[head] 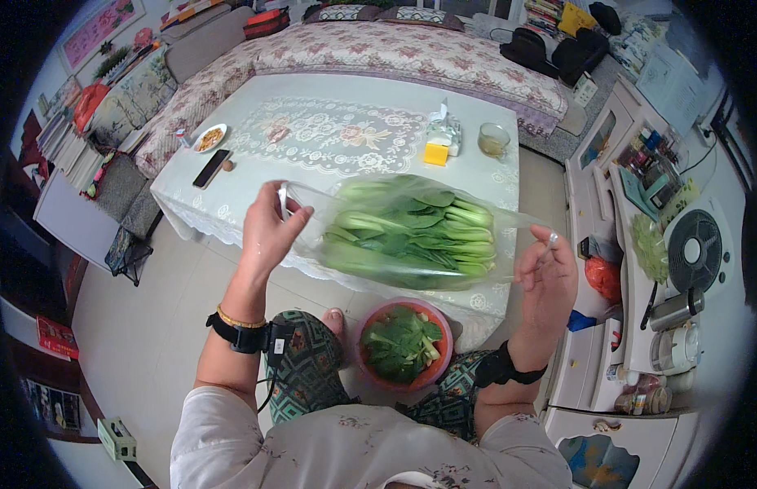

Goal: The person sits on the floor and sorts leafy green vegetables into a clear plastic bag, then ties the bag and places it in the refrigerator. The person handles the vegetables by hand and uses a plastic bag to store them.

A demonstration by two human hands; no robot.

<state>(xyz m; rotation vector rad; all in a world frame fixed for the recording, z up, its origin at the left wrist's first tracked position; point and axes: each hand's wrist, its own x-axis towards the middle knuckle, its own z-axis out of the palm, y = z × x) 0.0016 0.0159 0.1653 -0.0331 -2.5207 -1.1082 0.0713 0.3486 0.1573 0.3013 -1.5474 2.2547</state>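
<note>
A clear plastic bag [409, 278] full of leafy green vegetables with pale stalks [415, 226], which look like bok choy, lies at the table's near edge. My left hand [274, 223] grips the bag's left end, a strip of plastic looped between thumb and fingers. At the opposite end, my right hand [544, 260] holds the stretched plastic with bent fingers. The stalk ends mostly point right inside the bag. Between my knees, a pink-rimmed basin [445, 348] on the floor holds loose green leaves and stalk pieces [400, 342].
On the white lace-covered table [244, 177] are a smartphone [211, 169], a small round brown item [228, 165], a plate of food [211, 139], a tissue pack [444, 131], a yellow box [436, 154] and a glass mug [493, 140]. A cabinet [589, 360] stands at right, a sofa [409, 52] behind.
</note>
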